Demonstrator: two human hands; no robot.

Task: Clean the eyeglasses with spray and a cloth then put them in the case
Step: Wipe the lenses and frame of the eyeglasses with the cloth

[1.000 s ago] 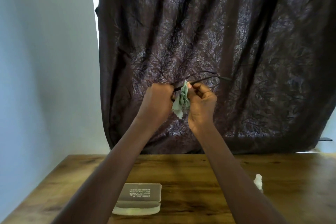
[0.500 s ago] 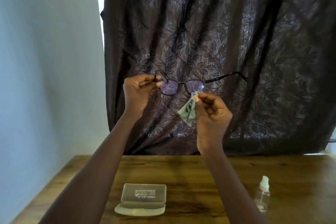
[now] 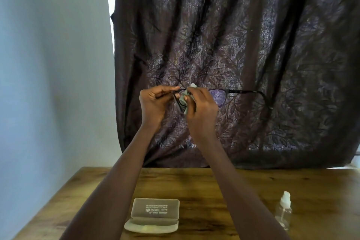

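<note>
The table [image 3: 214, 185] is grained brown wood with a faint sheen, and the curtain [image 3: 233, 45] is dark woven fabric that glints. The eyeglasses [image 3: 219, 96] have glossy lenses in a thin dark frame, the cloth [image 3: 183, 98] is soft pale-green textile, the case [image 3: 154, 209] looks matt, and the spray bottle [image 3: 283, 213] is clear plastic.

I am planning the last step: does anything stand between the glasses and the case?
Nothing visible does. The left hand holds the glasses up in the air while the right hand holds the cloth on a lens. Below them the case lies open on the table, and the bottle stands apart, to its right.
</note>
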